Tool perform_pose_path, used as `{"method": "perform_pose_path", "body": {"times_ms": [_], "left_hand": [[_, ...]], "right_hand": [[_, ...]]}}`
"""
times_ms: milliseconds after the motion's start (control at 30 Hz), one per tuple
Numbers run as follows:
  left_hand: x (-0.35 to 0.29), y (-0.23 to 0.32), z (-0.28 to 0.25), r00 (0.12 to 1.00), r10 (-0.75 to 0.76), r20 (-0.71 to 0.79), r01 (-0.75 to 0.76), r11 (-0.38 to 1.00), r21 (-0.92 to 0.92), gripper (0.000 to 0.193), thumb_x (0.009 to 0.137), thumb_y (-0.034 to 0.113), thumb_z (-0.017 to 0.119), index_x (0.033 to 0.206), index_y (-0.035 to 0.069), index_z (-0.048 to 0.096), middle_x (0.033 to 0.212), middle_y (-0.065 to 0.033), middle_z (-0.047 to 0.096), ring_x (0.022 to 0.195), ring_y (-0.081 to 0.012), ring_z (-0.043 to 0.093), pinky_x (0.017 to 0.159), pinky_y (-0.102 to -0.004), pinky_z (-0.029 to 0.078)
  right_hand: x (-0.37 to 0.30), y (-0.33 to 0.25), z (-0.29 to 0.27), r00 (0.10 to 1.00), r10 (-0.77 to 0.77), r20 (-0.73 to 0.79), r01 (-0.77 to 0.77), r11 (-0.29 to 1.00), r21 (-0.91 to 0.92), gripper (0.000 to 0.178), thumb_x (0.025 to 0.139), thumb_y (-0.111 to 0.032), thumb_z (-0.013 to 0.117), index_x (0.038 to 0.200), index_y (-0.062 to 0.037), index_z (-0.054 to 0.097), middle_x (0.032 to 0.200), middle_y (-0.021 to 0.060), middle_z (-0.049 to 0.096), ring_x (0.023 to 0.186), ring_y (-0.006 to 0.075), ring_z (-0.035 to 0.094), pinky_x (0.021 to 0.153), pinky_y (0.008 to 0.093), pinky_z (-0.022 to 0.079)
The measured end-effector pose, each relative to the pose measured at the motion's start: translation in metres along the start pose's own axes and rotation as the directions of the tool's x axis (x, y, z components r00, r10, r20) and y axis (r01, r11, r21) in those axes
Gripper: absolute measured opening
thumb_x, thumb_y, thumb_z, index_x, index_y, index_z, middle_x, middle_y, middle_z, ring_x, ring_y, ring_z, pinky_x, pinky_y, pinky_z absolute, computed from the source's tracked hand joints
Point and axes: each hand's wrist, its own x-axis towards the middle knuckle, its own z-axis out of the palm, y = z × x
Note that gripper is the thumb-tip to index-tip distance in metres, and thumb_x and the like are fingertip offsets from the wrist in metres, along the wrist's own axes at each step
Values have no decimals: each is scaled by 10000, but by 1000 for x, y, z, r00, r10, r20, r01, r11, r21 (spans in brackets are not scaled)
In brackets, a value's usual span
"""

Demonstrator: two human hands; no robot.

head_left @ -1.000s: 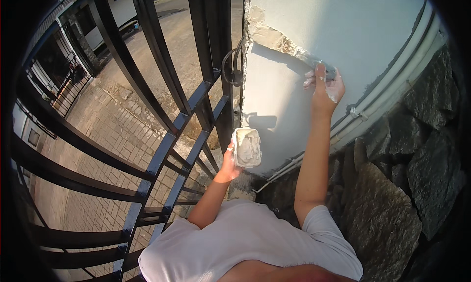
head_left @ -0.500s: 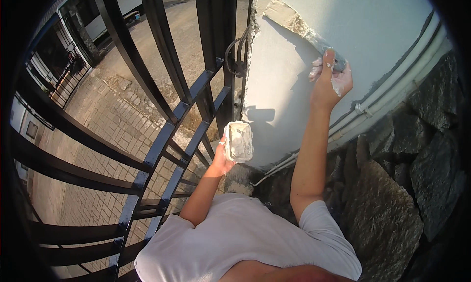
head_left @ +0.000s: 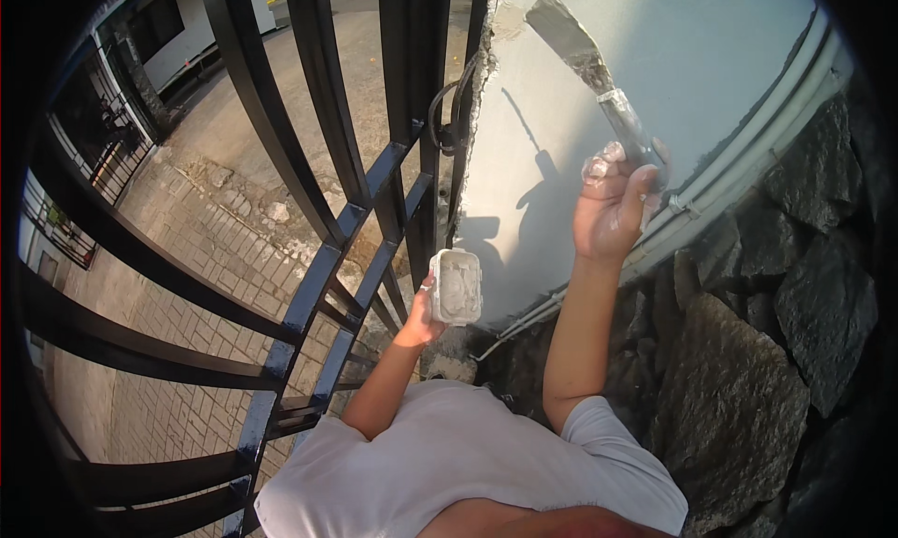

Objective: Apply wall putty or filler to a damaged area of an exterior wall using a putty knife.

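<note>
My right hand (head_left: 613, 206), smeared with white paste, is closed round the handle of a putty knife (head_left: 572, 42). Its wide blade points up and to the left in front of the pale wall (head_left: 533, 108), with a grey film of paste on it. My left hand (head_left: 423, 315) grips a small white plastic tub (head_left: 457, 287) by its left side. Whitish filler paste coats the inside of the tub, which faces up toward me. Shadows of the knife, hand and tub fall on the wall.
Black metal gate bars (head_left: 323, 262) run close along my left. Pale pipes (head_left: 697, 201) follow the wall's lower right edge, above dark rough stones (head_left: 739, 388). The wall's left edge is ragged, with a black cable loop (head_left: 447, 117) beside it. Brick paving (head_left: 187, 295) lies beyond the gate.
My right hand has come down and turned, drawing the putty knife off the wall; the thick paste on its blade is now mostly gone. The tub sits slightly lower in view.
</note>
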Motion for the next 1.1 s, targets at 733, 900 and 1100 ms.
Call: {"method": "perform_pose_path", "body": {"times_ms": [733,900,1100], "left_hand": [[-1,32,6,993,110,32,-110,994,3,705,911,534,531,1458,113,390,1394,-113,528,1230,-299,561,1021,-488,475],[9,29,-4,997,62,36,-61,998,-11,707,934,574,470,1459,107,390,1395,-112,527,1217,-297,569,1007,-479,483],[12,26,-9,999,29,15,-29,999,-34,666,982,561,362,1465,103,388,1389,-114,533,1220,-299,567,1012,-475,477]], "right_hand": [[65,34,-16,983,-19,185,144,708,-692,266,891,-68,722,1136,27,683,827,57,658,638,85,577,560,217,472],[64,25,-16,991,-11,136,121,523,-843,276,868,-140,762,1085,23,710,786,31,650,661,69,551,606,200,447],[49,24,-33,988,-55,146,155,457,-876,278,880,-156,752,1084,27,707,786,14,646,732,84,555,696,230,469]]}}
